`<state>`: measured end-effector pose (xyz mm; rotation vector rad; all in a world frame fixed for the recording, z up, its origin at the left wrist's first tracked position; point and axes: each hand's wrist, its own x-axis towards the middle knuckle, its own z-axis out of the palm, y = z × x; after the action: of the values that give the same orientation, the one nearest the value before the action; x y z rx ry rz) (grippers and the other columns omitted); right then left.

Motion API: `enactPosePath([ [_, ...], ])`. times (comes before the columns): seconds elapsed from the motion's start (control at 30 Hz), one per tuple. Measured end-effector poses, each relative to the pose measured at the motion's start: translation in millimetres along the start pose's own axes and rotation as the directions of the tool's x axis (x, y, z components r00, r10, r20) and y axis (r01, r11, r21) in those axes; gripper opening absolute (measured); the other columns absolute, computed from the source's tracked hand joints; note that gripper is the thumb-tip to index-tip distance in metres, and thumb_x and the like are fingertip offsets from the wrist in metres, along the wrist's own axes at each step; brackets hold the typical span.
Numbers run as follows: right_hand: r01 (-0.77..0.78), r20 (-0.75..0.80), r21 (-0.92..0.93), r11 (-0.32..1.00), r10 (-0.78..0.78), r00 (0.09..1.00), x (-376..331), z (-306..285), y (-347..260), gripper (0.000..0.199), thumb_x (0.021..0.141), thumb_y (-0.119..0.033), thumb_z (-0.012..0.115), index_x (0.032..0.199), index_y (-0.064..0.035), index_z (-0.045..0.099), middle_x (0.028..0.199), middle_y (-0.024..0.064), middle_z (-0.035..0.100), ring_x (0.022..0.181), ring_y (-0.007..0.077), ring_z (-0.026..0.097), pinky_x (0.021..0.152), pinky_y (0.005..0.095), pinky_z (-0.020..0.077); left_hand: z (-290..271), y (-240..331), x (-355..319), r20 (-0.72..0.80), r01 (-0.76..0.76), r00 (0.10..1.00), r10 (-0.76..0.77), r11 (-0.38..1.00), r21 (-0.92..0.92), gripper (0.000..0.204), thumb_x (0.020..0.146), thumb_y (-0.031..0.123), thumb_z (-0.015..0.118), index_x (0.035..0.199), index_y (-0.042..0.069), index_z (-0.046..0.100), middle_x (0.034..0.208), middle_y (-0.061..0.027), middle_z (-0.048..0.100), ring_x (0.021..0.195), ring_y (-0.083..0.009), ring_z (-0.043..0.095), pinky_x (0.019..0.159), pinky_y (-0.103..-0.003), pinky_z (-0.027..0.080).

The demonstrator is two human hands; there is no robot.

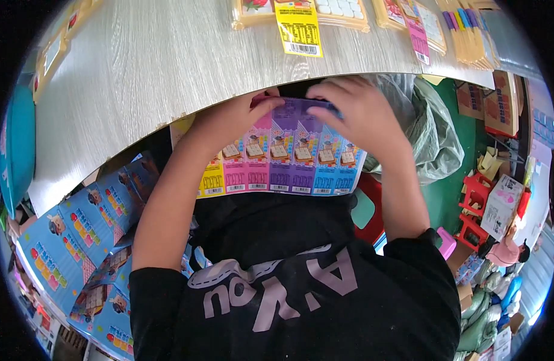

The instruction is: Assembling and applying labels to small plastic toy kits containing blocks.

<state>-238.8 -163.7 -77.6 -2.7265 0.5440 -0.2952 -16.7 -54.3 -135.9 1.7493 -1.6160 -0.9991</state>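
A printed card sheet (281,153) in yellow, pink, purple and blue strips rests over my lap, just below the table's front edge. My left hand (236,120) pinches its top edge near the pink and purple strips. At the top right of the sheet, my right hand (362,111) curls thumb and fingers around the edge by the purple and blue strips, its fingertips slightly blurred. Each strip carries a picture of a tray of white pieces. Part of the sheet's left side is hidden behind my left forearm.
On the grey wood-grain table (150,66) lie trays of white pieces (340,8), a yellow card strip (301,36), a pink one (417,36) and a bundle of colour-tipped sticks (469,39). Blue printed boxes (78,234) stand at left. A translucent bag (430,132) and red stools (474,195) are at right.
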Motion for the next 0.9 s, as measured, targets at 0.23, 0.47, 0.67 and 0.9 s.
enactPosePath([
  [0.23, 0.045, -0.049, 0.028, 0.999, -0.043, 0.998, 13.9, 25.4, -4.2, 0.022, 0.085, -0.025, 0.073, 0.098, -0.0071, 0.07, 0.094, 0.0108, 0.07, 0.089, 0.0316, 0.066, 0.082, 0.0418, 0.0521, -2.9, 0.8, -1.8, 0.016, -0.03, 0.999, 0.031, 0.999, -0.026, 0.021, 0.096, 0.021, 0.064, 0.106, 0.003, 0.068, 0.093, -0.01, 0.07, 0.085, -0.0197, 0.066, 0.082, -0.033, 0.052],
  [0.47, 0.004, 0.013, 0.079, 0.997, -0.005, 1.0, 21.7, 26.7, -3.0, 0.019, 0.088, -0.022, 0.07, 0.098, -0.0058, 0.07, 0.093, 0.012, 0.07, 0.085, 0.0345, 0.067, 0.077, 0.043, 0.0534, -7.0, -11.9, -10.6, -0.127, -0.19, 0.965, 0.231, 0.944, 0.271, 0.035, 0.095, 0.037, 0.064, 0.112, 0.006, 0.07, 0.102, -0.0133, 0.072, 0.091, -0.0282, 0.069, 0.085, -0.039, 0.053],
  [0.67, -0.091, 0.083, 0.155, 0.984, 0.078, 0.993, 19.4, 12.6, 18.2, 0.021, 0.092, -0.023, 0.066, 0.102, -0.0054, 0.072, 0.097, 0.0142, 0.071, 0.087, 0.0357, 0.067, 0.079, 0.0421, 0.0535, -35.7, -16.7, -33.8, -0.165, 0.214, 0.973, -0.164, 0.909, 0.358, 0.053, 0.092, 0.057, 0.063, 0.125, 0.015, 0.068, 0.118, -0.012, 0.07, 0.106, -0.0307, 0.067, 0.094, -0.042, 0.053],
  [0.9, 0.05, -0.009, -0.096, 0.994, -0.051, 0.999, 32.7, 24.6, -4.7, 0.022, 0.092, -0.025, 0.066, 0.106, -0.0094, 0.071, 0.095, 0.0136, 0.071, 0.087, 0.0356, 0.067, 0.078, 0.0423, 0.0533, -33.7, -24.2, -33.6, -0.095, 0.355, 0.933, -0.346, 0.929, 0.108, 0.054, 0.091, 0.056, 0.064, 0.124, 0.014, 0.069, 0.117, -0.0122, 0.07, 0.104, -0.0301, 0.068, 0.092, -0.042, 0.053],
])
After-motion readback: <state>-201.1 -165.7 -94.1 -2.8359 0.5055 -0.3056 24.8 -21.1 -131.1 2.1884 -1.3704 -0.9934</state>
